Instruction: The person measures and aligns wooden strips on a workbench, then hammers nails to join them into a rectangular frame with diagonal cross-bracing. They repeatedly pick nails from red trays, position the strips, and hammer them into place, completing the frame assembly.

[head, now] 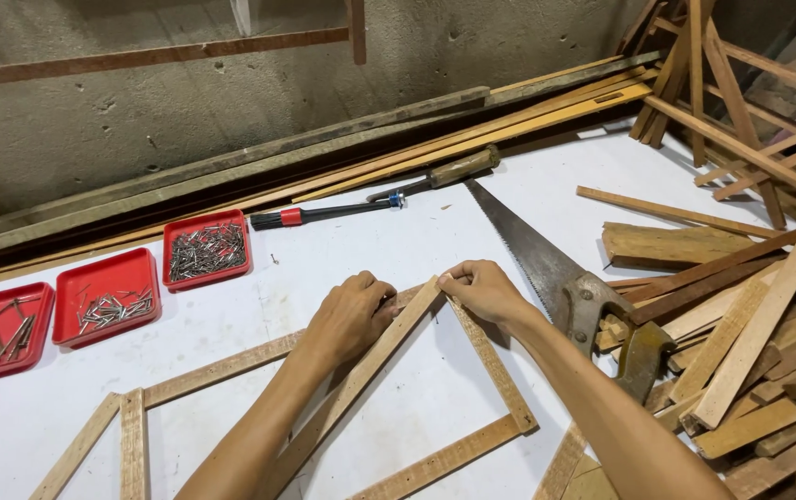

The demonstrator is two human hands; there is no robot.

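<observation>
From the head camera, the left hand lies on the wooden strip frame, fingers curled and pressing a long slanted strip. The right hand pinches the corner where that strip meets a second one, fingers closed narrowly on the wood. The frame is thin, pale brown slats lying flat on the white table. Just right of the frame lies a handsaw; left of it, three red trays of nails.
</observation>
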